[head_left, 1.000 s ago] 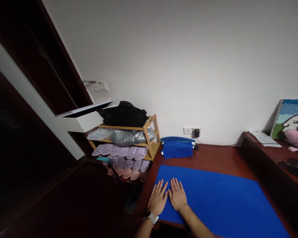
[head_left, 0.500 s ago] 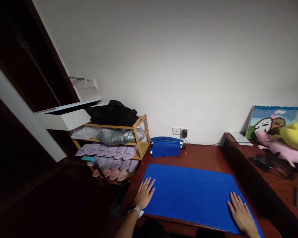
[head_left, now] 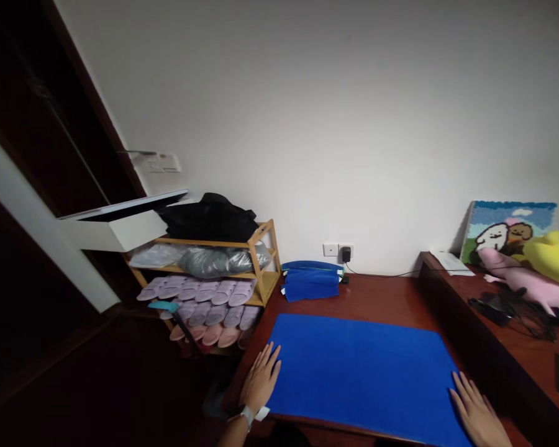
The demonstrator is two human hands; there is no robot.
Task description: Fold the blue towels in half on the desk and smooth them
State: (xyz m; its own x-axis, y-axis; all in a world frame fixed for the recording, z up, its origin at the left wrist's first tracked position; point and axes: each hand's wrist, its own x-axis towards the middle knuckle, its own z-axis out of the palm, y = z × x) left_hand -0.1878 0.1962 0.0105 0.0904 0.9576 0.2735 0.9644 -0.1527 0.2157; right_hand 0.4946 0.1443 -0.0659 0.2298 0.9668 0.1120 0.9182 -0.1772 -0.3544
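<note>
A blue cloth (head_left: 358,372) lies flat and spread out on the reddish-brown table (head_left: 382,298). On its left edge rests my left hand (head_left: 261,375), palm down with fingers stretched out and a watch at the wrist. My right hand (head_left: 477,410) lies at the cloth's right edge, fingers extended, partly over the cloth and partly over the table. Neither hand grips anything. Against the wall behind the spread cloth sit more blue cloths (head_left: 312,282), folded or stacked, with small white tags.
At left, a wooden rack (head_left: 263,273) holds slippers (head_left: 190,290), plastic-wrapped items and a black bag (head_left: 209,217). A charger (head_left: 346,254) is plugged into the wall. The raised right surface bears plush toys (head_left: 531,284), cables (head_left: 507,310) and a dog picture (head_left: 507,230).
My left hand has shifted slightly left on the cloth. My right hand has moved outward to the right, toward the cloth's edge. The view has tilted slightly.
</note>
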